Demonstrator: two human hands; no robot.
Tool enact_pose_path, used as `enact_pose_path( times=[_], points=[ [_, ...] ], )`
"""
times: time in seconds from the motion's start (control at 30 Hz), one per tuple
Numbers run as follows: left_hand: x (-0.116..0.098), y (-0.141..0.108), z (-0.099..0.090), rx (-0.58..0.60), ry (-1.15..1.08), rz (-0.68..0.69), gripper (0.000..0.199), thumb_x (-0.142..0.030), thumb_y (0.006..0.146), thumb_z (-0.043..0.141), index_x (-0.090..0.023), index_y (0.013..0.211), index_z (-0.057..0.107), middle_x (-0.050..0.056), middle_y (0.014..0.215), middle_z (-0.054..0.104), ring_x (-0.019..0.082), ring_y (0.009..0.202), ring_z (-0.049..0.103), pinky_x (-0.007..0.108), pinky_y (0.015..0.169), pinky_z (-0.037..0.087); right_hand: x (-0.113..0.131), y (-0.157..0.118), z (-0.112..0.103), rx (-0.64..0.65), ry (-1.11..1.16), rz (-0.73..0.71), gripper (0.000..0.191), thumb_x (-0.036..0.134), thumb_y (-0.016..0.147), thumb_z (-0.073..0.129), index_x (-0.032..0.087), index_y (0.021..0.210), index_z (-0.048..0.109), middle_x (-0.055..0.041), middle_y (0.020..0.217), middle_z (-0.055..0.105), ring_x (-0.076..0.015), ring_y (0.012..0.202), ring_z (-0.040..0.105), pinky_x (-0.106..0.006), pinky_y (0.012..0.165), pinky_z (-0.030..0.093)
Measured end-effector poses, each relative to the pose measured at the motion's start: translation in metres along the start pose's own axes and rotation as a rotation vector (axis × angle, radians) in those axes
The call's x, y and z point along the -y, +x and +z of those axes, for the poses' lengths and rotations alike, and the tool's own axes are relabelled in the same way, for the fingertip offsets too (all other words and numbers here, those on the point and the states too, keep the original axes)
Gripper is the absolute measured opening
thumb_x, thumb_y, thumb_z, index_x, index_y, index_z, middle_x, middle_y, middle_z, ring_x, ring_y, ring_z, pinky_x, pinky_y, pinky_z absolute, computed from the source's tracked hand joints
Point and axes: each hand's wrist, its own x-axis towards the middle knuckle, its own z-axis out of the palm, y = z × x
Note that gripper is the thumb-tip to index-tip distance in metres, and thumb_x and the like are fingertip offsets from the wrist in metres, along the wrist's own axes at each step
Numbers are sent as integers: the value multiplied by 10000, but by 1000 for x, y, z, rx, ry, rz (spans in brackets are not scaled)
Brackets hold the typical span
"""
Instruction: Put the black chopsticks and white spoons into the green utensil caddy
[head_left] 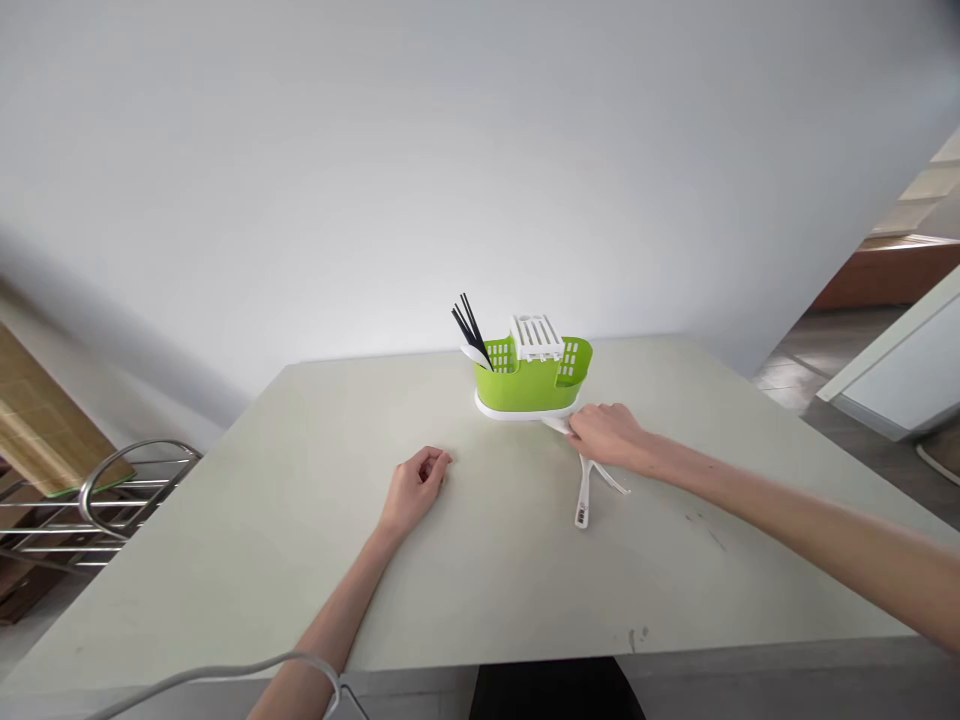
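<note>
My right hand [606, 430] is closed around a white spoon, whose pale tip [556, 425] juts out left of the fingers by the caddy's base. Below that hand, a white handle [583, 497] with a dark label and a thinner white handle [611, 479] lie on the table; their upper ends are hidden by the hand. My left hand [420, 485] rests on the table with its fingers curled in and nothing visible in them. Behind both hands stands a green cutlery caddy [529, 387] with a white slotted top [536, 337].
Black chopsticks [469, 322] and a white spoon [475, 356] lean out of the caddy's left compartment. The pale table [337, 420] meets a white wall. A metal rack [97, 510] is at the left. A grey cable [225, 672] crosses the near left edge.
</note>
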Motion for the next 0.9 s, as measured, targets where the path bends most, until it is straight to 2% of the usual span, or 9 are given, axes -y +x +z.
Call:
enact_pose_path(
  times=[0.13,0.2,0.3,0.4,0.47,0.6,0.7,0.9],
  points=[
    [-1,-1,0,6,-6,-2,392,-566,967,518,-210,932,680,-29,655,577,139,583,470,266,589,397,-12,-13,-50,-18,29,44,345,335,1030,452,191,864,718,-120,912,750,-259,800,721,-304,617,404],
    [-2,-2,0,9,-9,-1,392,-567,966,518,-212,930,678,-30,653,575,140,584,470,267,593,400,-13,-21,-80,-56,125,48,341,396,1013,491,207,788,664,-84,834,741,-231,731,694,-297,581,371],
    [-2,-2,0,7,-11,1,390,-564,966,517,-211,926,678,-29,651,575,142,584,475,268,596,402,-5,-30,-119,-191,285,62,326,458,990,541,222,780,622,-55,778,739,-214,723,683,-289,579,365],
    [-3,-2,1,-1,-11,10,393,-562,965,515,-209,926,681,-27,644,574,143,580,474,268,591,402,9,-30,-143,-315,393,36,312,441,1012,509,226,827,637,-34,678,713,-211,722,679,-281,614,388],
    [-2,-2,1,-5,-12,16,397,-565,964,515,-208,922,682,-25,638,574,145,579,478,267,590,404,20,-23,-150,-412,366,11,320,429,1036,474,219,883,661,-42,677,710,-222,743,675,-285,642,391],
    [-1,-2,2,-7,-23,23,397,-565,957,522,-206,900,681,-22,632,575,143,575,482,266,583,404,39,2,-153,-567,142,-14,321,387,1069,438,183,1071,686,-111,871,743,-261,839,680,-302,700,380],
    [0,-2,3,-9,-30,31,403,-571,952,522,-207,892,683,-20,635,580,143,576,488,266,582,406,49,24,-151,-537,11,-41,327,322,1074,425,144,1137,693,-166,963,737,-283,895,700,-320,743,387],
    [1,-3,5,-11,-25,42,399,-545,961,512,-197,906,699,-13,644,598,139,580,477,265,585,395,67,58,-138,-348,-89,-83,251,131,966,541,109,1077,765,-218,1051,748,-308,976,733,-339,787,450]
  ],
)
